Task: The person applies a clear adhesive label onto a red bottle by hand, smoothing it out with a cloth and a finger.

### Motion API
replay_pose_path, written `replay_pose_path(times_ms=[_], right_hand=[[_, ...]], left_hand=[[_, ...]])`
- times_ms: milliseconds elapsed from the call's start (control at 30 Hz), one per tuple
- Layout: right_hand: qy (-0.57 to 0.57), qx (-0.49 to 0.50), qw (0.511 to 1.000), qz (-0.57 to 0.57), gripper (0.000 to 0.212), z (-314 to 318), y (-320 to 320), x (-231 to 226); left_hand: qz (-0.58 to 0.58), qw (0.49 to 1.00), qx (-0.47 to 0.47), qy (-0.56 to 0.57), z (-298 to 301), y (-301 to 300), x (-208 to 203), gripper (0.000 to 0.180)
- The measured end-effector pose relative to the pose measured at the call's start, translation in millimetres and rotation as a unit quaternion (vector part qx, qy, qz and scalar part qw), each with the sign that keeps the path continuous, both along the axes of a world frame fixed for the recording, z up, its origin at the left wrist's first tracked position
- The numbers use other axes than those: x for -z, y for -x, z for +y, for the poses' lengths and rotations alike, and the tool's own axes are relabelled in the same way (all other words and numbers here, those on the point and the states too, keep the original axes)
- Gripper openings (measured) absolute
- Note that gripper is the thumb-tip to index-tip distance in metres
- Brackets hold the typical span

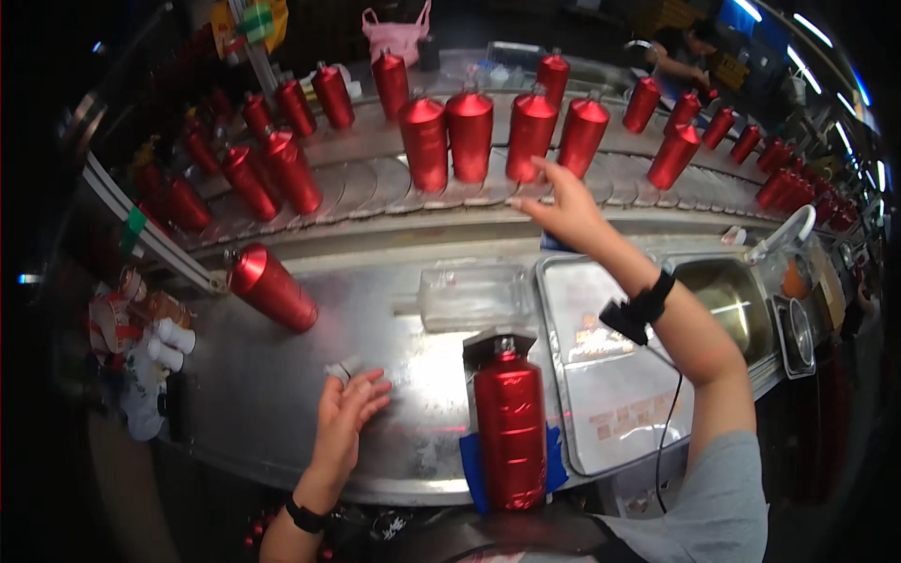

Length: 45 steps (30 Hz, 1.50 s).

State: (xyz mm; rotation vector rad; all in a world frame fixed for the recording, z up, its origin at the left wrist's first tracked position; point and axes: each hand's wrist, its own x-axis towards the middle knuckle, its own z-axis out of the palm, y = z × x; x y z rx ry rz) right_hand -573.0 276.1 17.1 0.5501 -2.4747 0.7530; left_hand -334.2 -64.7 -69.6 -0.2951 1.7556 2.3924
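My right hand [568, 206] reaches over the conveyor with thumb and fingers apart; its fingertips are at the lower part of a red metallic bottle [532, 131], and whether they touch it I cannot tell. Above the steel table, my left hand [347, 413] has its fingers stretched out. A small whitish thing [343, 368] shows at its fingertips, too unclear to name. Close in front of me a red bottle [511, 432] lies on a blue cloth [476, 469], its neck at a dark angular holder [483, 347]. Another red bottle [272, 289] leans on the table's left side.
Several more red bottles stand along the slatted conveyor [357, 183]. On the steel table [244, 403] lies a transparent bottle [474, 298], beside a white tray [619, 394]. A basin [723, 291] is at right. Another person [680, 61] works across the line.
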Motion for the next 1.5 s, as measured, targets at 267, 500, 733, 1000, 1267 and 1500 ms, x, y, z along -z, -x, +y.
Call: replay_pose_path(times_ms=[267,500,733,1000,1267,1500], right_hand=[[-0.054,0.044,0.997,0.026,0.090,-64,112,-30],[-0.103,0.160,0.981,0.030,0.087,-100,175,-32],[-0.124,0.202,0.971,0.018,0.072,-80,188,-15],[-0.089,0.227,0.970,0.010,0.069,-35,181,-9],[-0.083,0.240,0.967,0.002,0.072,-13,178,-11],[-0.100,0.272,0.957,-0.023,0.083,11,191,-20]], left_hand=[[0.040,0.997,-0.059,0.013,-2,41,-6,0.038],[0.069,0.996,-0.050,0.034,0,83,-11,0.040],[0.209,0.965,-0.095,0.129,-9,189,-22,0.039],[0.351,0.790,-0.301,0.403,9,374,-69,0.065],[0.259,0.833,-0.272,0.405,40,458,-68,0.058],[0.331,0.803,-0.280,0.408,80,444,-53,0.046]])
